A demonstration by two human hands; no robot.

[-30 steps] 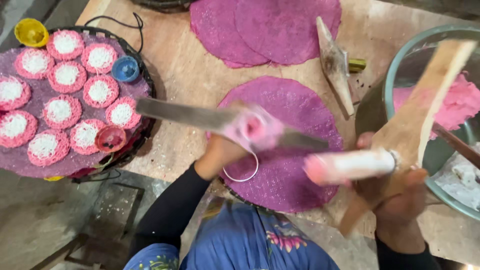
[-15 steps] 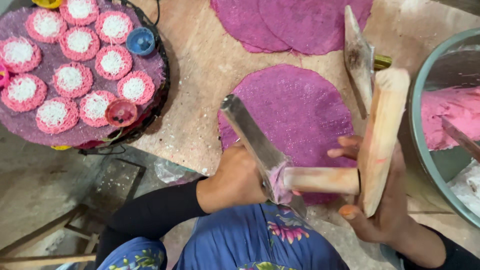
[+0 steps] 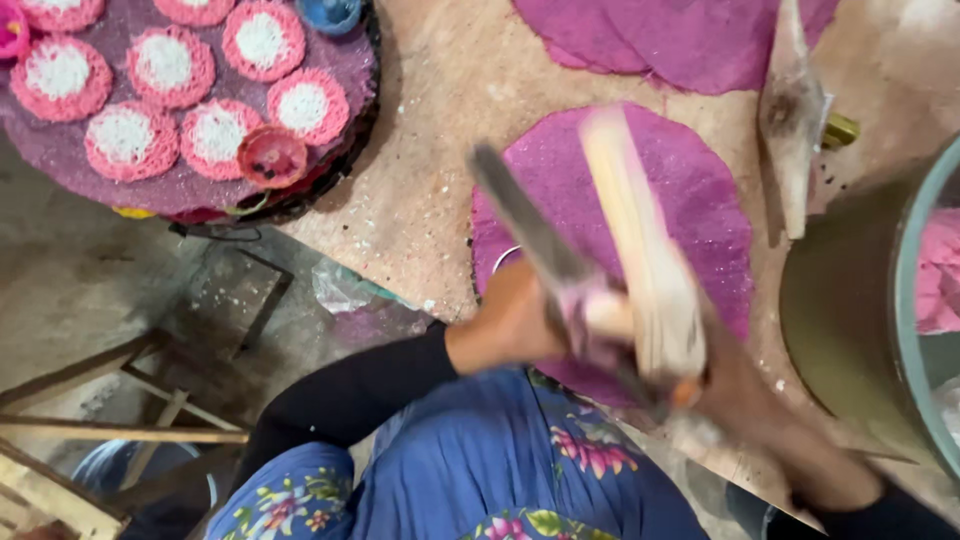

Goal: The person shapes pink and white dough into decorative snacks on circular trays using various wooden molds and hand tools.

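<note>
The left hand (image 3: 515,320) is closing around the handle of a long knife (image 3: 530,230), whose blade is slanting up and to the left over the near-left edge of the purple dough sheet (image 3: 690,190). The right hand (image 3: 740,395) is gripping a wooden paddle (image 3: 640,260), though blur is hiding how its fingers are sitting. The paddle's long axis is running near to far, crossing the knife close to both hands. The dough sheet is lying flat on the wooden table (image 3: 430,160), just beyond both hands, the left one being nearer its edge.
</note>
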